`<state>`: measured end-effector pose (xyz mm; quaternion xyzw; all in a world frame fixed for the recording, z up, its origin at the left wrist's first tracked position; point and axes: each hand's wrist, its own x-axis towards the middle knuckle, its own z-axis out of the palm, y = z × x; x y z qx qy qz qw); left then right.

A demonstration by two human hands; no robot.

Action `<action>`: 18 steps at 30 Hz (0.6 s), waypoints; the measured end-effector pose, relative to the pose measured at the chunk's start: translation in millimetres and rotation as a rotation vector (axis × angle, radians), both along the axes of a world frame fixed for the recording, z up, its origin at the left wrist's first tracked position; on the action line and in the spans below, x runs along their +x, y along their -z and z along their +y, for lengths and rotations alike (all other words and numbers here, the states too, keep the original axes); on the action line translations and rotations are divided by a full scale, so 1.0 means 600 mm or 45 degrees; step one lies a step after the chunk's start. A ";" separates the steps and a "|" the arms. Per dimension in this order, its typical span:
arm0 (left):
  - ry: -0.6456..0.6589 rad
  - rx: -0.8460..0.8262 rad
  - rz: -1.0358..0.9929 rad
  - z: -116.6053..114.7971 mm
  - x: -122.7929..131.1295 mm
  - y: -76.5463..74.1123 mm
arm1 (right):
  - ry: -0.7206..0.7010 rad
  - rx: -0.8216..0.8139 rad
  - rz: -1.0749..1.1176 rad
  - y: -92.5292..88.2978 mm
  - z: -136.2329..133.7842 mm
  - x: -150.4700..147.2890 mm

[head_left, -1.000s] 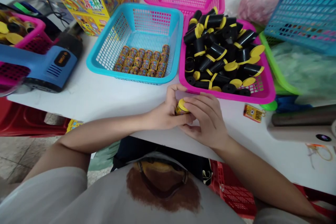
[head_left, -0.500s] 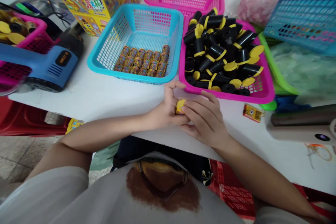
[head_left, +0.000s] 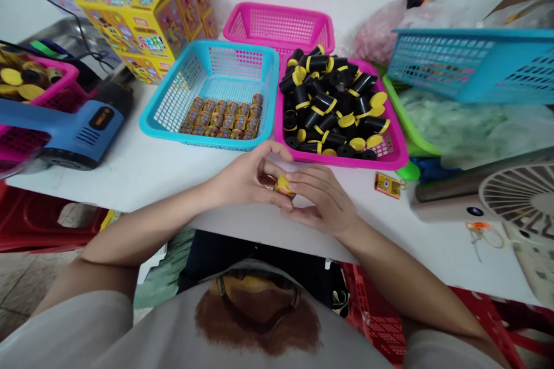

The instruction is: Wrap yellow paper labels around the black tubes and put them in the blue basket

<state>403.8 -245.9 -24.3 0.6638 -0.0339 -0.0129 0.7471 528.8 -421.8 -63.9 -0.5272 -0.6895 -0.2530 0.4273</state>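
Between both hands, above the front of the white table, is a small yellow-lidded canister (head_left: 284, 184) with a printed side. My left hand (head_left: 253, 177) curls around its left side, thumb and fingers closed on it. From the right, the fingers of my right hand (head_left: 322, 196) press on its yellow top and side; they hide part of it. Just beyond my hands, a blue basket (head_left: 149, 121) holds rows of small printed canisters (head_left: 225, 121). Beside it, a pink basket (head_left: 400, 153) is heaped with black tubes (head_left: 333, 109) that have yellow flip caps.
At left lie a blue heat gun (head_left: 93, 127) and another pink basket (head_left: 64, 78). Yellow boxes (head_left: 138, 29) are stacked behind. A small fan (head_left: 515, 190), a yellow card tag (head_left: 388, 185) and an orange-handled tool (head_left: 480, 230) are at right, near a tilted blue basket (head_left: 467, 63).
The view has shifted, showing more of the back and right. In my hands the canister has tilted, its printed side now partly showing at the left; both hands still hold it.
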 end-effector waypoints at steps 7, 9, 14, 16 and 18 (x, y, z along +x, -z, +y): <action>-0.073 0.306 -0.108 0.020 0.009 -0.053 | 0.227 -0.091 0.021 -0.026 -0.020 0.040; -0.257 0.527 -0.231 0.057 0.027 -0.075 | 0.568 -0.129 0.099 -0.039 -0.030 0.070; -0.667 1.105 -0.150 0.196 0.135 -0.098 | 0.933 -0.613 0.214 -0.033 -0.029 0.132; -0.712 1.208 0.081 0.241 0.182 -0.089 | 0.965 -0.742 0.179 -0.024 -0.022 0.141; -0.747 1.265 0.251 0.266 0.215 -0.074 | 0.964 -0.765 0.150 -0.019 -0.018 0.145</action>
